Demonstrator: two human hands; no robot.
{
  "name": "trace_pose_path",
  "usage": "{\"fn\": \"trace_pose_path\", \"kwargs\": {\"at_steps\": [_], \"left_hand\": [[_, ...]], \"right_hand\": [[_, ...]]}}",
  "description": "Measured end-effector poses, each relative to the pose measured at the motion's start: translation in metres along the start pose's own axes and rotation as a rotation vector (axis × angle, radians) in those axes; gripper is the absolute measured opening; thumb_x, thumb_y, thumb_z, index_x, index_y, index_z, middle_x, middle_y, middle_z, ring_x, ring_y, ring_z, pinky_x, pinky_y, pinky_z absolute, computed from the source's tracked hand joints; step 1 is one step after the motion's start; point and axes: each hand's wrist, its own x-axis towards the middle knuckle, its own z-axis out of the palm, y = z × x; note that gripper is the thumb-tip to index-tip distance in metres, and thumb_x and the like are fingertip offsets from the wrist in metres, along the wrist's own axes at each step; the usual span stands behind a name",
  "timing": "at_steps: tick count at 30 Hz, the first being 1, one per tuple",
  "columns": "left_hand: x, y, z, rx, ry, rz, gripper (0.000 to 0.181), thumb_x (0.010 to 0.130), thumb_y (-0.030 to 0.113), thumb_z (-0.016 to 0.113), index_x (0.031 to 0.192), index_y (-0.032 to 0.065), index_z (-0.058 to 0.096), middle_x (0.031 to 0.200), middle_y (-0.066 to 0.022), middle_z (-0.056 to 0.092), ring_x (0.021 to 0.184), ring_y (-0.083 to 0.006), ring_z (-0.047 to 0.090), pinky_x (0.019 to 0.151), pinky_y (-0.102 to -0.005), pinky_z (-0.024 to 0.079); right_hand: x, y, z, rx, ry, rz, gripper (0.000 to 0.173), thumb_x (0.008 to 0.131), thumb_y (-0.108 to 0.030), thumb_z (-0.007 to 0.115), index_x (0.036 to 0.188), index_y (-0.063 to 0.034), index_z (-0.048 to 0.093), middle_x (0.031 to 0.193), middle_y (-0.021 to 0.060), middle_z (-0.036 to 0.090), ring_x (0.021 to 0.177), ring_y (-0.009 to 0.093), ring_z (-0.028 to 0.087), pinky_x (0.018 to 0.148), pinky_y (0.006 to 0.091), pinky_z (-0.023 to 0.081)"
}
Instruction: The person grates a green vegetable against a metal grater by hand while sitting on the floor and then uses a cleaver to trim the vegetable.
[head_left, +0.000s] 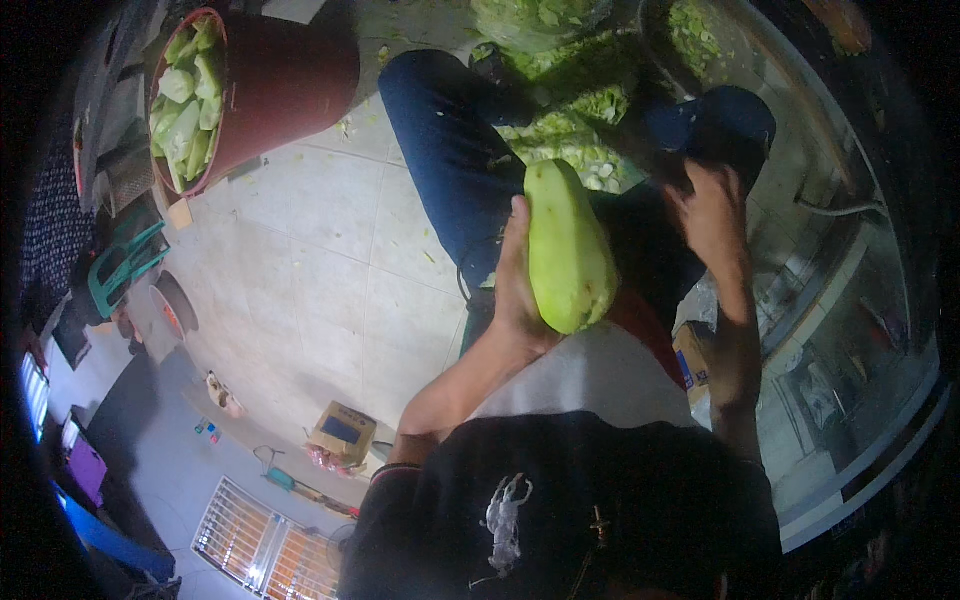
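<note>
A green papaya (570, 255), pale with flat peeled-looking facets and a few dark spots, lies lengthwise in my left hand (517, 292). My thumb runs up its left side, and the other fingers are hidden beneath it. Over by my right knee is my right hand (712, 210), blurred and apart from the papaya, its fingers bent. Shadow hides whether anything is in it. Between my legs, beyond the papaya, lies a heap of pale green shreds and pieces (574, 150).
At the upper left a red bucket (292, 82) holds large green chunks (184, 120). A clear plastic bag (540, 19) of green shreds stands ahead. Scraps dot the tiled floor (330, 247). A glass-fronted cabinet (840, 360) borders my right. Further left are a green plastic stool (124, 262) and a cardboard box (345, 431).
</note>
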Motion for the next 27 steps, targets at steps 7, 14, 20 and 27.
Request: {"fn": "trace_pose_path", "kwargs": {"at_steps": [7,14,20,27], "left_hand": [[0.008,0.007,-0.003,0.11,-0.039,0.081,0.058,0.093,0.059,0.039,0.117,0.0099,0.056,0.105,-0.0093,0.063,0.093,-0.0201,0.062,0.084,-0.0343,0.051],[-0.017,-0.012,0.017,-0.029,0.113,0.07,0.055,0.096,0.055,0.034,0.124,0.0105,0.048,0.107,-0.0107,0.061,0.092,-0.0228,0.062,0.081,-0.038,0.052],[-0.002,0.0,0.012,0.103,0.044,0.027,0.057,0.093,0.058,0.036,0.117,0.0083,0.053,0.099,-0.016,0.062,0.08,-0.0297,0.063,0.069,-0.042,0.054],[-0.011,-0.011,-0.008,-0.255,-0.073,0.093,0.061,0.092,0.055,0.039,0.13,0.0075,0.045,0.119,-0.0134,0.059,0.105,-0.03,0.06,0.09,-0.0467,0.049]], "right_hand": [[-0.068,-0.095,-0.038,-0.359,-0.134,-0.67,0.022,0.057,-0.008,0.067,0.075,-0.0105,0.055,0.074,0.0061,0.056,0.069,0.027,0.057,0.06,0.0392,0.043],[-0.037,-0.064,-0.005,-0.33,0.019,-0.546,0.013,0.068,-0.006,0.064,0.076,-0.0074,0.053,0.078,0.0099,0.058,0.07,0.031,0.057,0.064,0.0422,0.044],[0.025,0.007,0.019,-0.288,0.002,-0.237,0.02,0.077,-0.016,0.066,0.094,-0.0047,0.062,0.085,0.0172,0.06,0.084,0.038,0.056,0.077,0.0439,0.047],[-0.038,-0.083,-0.026,-0.357,-0.108,-0.495,0.023,0.073,-0.014,0.067,0.094,-0.0061,0.062,0.088,0.016,0.062,0.083,0.036,0.06,0.071,0.0447,0.049]]}}
